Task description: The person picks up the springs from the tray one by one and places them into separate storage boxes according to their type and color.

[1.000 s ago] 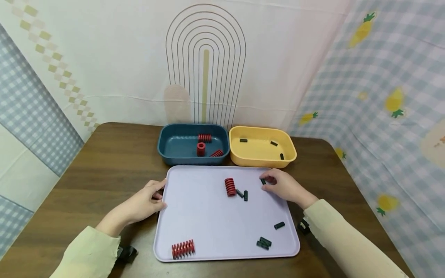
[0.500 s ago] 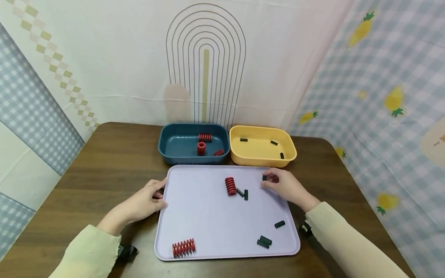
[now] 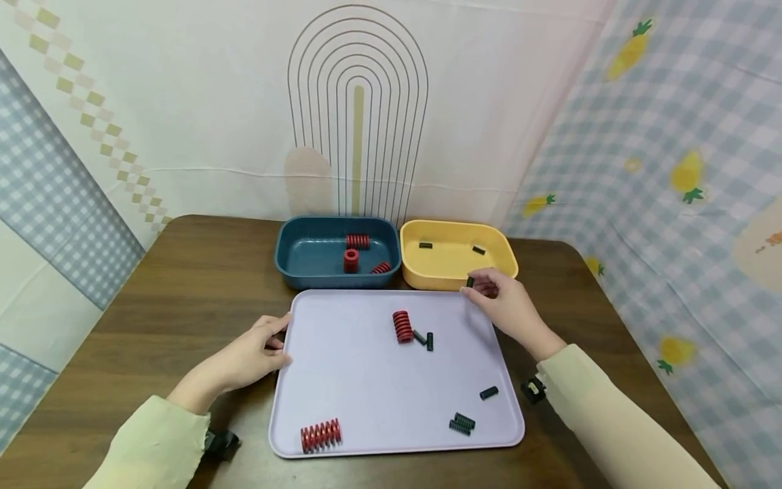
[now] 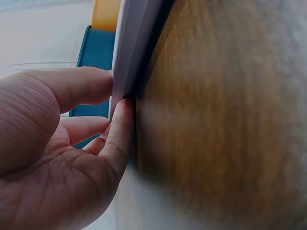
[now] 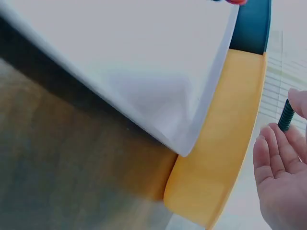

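My right hand [image 3: 510, 305] pinches a small dark green spring [image 5: 286, 116] between thumb and fingertips. It is at the front rim of the yellow bin [image 3: 427, 280], above the far right corner of the pale lilac tray [image 3: 360, 380]. At the tray's left edge my left hand [image 3: 253, 350] holds the rim, with fingertips against its side in the left wrist view. On the tray lie a red spring [image 3: 402, 327] with two small springs [image 3: 430, 341] beside it. A second red spring [image 3: 320, 435] is near the front left, and several green springs [image 3: 462, 424] lie front right.
A dark blue bin [image 3: 305, 277] containing three red springs [image 3: 351, 261] stands left of the yellow one, behind the tray. Two small dark springs [image 3: 425, 246] show inside the yellow bin. Everything rests on a brown wooden table [image 3: 201, 285], with patterned cloth behind.
My right hand has lifted the small green spring off the tray and moved it away from me to the yellow bin's front rim. The left hand stays at the tray edge.
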A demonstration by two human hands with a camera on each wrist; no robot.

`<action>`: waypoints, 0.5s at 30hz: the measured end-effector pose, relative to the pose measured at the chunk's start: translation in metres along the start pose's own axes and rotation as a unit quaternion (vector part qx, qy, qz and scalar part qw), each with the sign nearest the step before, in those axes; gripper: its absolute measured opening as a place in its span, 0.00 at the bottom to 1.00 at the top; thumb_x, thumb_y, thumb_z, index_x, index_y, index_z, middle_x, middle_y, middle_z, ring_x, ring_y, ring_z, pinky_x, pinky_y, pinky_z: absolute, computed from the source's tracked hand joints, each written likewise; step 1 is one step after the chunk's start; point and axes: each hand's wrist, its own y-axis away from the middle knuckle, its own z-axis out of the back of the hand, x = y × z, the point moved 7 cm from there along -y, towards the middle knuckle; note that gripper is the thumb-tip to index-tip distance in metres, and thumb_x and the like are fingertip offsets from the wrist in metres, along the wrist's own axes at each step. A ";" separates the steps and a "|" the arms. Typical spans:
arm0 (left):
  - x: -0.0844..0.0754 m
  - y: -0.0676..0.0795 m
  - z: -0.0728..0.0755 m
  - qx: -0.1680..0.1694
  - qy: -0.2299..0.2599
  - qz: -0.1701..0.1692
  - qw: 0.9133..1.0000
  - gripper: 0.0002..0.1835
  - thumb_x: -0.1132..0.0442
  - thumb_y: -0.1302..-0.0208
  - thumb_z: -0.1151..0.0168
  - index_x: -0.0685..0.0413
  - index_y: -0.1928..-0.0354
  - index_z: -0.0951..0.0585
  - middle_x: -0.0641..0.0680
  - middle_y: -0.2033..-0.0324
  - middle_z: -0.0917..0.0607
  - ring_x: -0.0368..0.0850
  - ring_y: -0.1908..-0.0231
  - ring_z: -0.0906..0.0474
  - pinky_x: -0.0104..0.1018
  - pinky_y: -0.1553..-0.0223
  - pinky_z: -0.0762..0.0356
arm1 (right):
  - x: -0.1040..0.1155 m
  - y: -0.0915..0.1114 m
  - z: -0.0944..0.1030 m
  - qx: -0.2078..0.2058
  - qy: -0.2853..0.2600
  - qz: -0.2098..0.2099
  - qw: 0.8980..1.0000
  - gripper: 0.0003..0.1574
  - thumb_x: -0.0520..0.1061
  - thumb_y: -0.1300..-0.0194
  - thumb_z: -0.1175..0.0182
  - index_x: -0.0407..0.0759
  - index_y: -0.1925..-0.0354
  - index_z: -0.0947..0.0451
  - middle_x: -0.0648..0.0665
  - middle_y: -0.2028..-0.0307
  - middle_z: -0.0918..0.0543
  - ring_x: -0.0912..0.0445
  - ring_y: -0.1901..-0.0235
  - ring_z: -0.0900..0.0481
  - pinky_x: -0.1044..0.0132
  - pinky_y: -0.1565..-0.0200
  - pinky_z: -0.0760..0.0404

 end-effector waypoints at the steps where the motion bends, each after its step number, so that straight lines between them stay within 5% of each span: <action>1: 0.000 0.000 0.000 0.000 0.000 0.001 1.000 0.41 0.68 0.38 0.36 0.67 0.27 0.46 0.63 0.41 0.35 0.50 0.52 0.29 0.34 0.58 0.25 | 0.000 -0.002 0.001 -0.005 -0.003 -0.001 1.000 0.29 0.57 0.37 0.36 0.39 0.47 0.22 0.47 0.61 0.19 0.54 0.62 0.21 0.58 0.60 0.21; 15: 0.001 0.001 0.002 -0.001 -0.001 0.004 1.000 0.41 0.68 0.38 0.36 0.66 0.27 0.46 0.63 0.41 0.35 0.50 0.52 0.29 0.34 0.57 0.26 | -0.009 -0.022 0.015 -0.054 -0.021 -0.023 0.998 0.29 0.56 0.35 0.37 0.39 0.44 0.24 0.44 0.58 0.20 0.53 0.58 0.23 0.60 0.55 0.24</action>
